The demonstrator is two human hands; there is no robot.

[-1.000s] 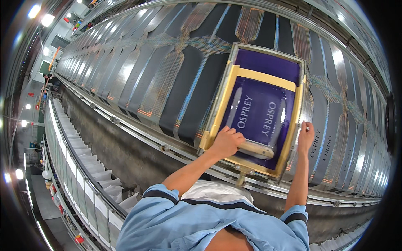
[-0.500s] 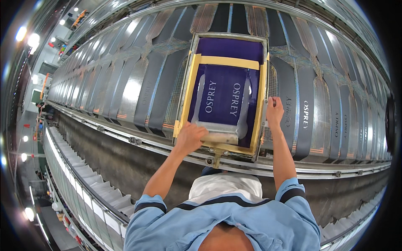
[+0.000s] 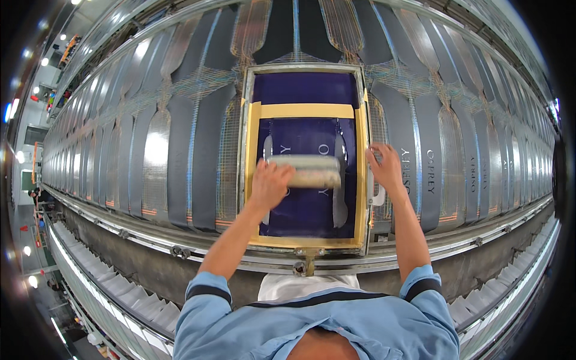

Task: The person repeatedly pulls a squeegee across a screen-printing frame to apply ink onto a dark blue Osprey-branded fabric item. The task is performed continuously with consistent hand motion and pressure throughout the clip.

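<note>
My left hand [image 3: 271, 183] grips a pale squeegee bar [image 3: 312, 171], blurred, lying across the middle of a printing screen [image 3: 306, 215]. The screen has dark purple mesh, pale lettering partly covered by the squeegee, grey streaks along both sides and yellow tape bands inside a metal frame [image 3: 306, 69]. At the frame's right edge, my right hand [image 3: 387, 165] has its bent fingers apart; whether they touch the frame is unclear. Below it is a small white handle [image 3: 378, 195] on the frame's side.
A long table of grey, patterned cut panels [image 3: 429, 144] stretches both ways, some lettered. Its near edge has a metal rail [image 3: 150, 238] with clamps. Below runs a trough with white sheets [image 3: 120, 282] along its outer side. Someone [image 3: 36, 195] stands at the far left.
My left hand and the squeegee have moved up the screen, away from my body. My right hand's fingers have loosened at the frame's edge. The view has turned and recentred on the screen.
</note>
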